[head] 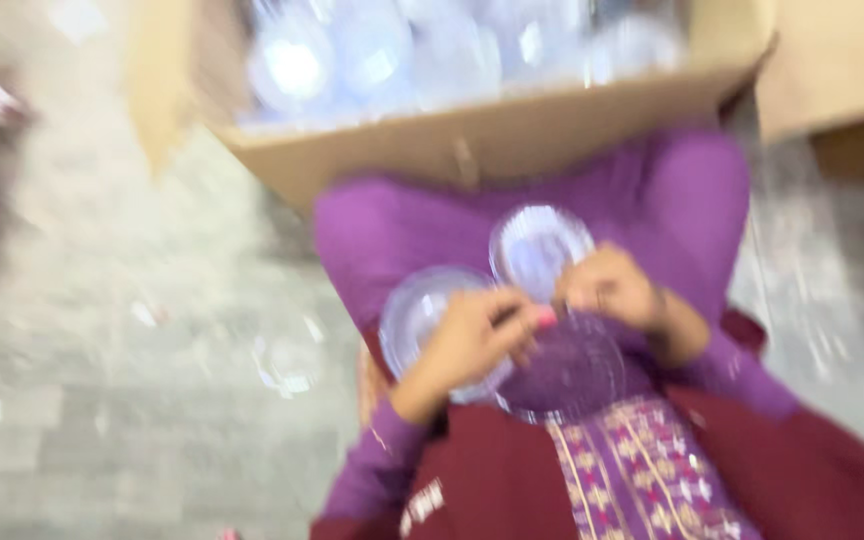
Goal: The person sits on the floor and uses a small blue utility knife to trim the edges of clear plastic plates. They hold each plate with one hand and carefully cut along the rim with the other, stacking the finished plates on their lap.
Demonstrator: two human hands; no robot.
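Note:
The picture is motion-blurred. My left hand (472, 340) grips a round clear plastic lid (412, 315) over my purple-clad lap. My right hand (612, 288) holds a second clear round lid (535, 245) by its lower edge, a little higher and to the right. A third clear round piece (577, 375) lies on my lap just below both hands. The two hands nearly touch at the fingertips.
An open cardboard box (472, 140) full of several clear plastic lids (372, 50) stands on the floor just beyond my knees. Another cardboard box (832, 60) is at the upper right. Grey stone floor (132, 330) spreads to the left.

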